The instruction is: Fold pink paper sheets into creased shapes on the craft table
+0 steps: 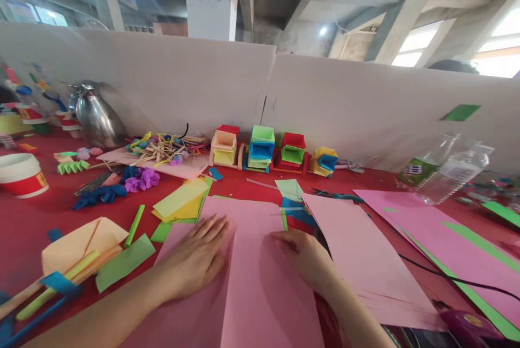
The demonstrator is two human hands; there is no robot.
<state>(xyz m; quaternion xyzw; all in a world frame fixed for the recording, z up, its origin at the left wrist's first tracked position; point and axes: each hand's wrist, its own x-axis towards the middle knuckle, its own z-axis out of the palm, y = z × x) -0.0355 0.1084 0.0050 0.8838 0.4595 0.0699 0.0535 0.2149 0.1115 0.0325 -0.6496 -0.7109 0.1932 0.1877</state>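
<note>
A pink sheet of paper [260, 283] with a crease down its middle lies in front of me. Flat on its left half rests my left hand [207, 250], fingers stretched out and slightly apart. My right hand [303, 253] is at the sheet's right side, its fingers curled, with thumb and forefinger pinching the paper near the edge. A second pink sheet [369, 261] lies just right of that hand. Yellow paper strips [181, 202] and a green paper piece [125, 262] sit to the left.
Folded coloured paper boxes [262, 149] stand in stacks at the back. A metal jug [97, 115], craft sticks [162, 150] and a paper cup [22, 176] are leftward. To the right are plastic bottles [455, 172], a black cable [459, 278] and a purple tool [473, 326].
</note>
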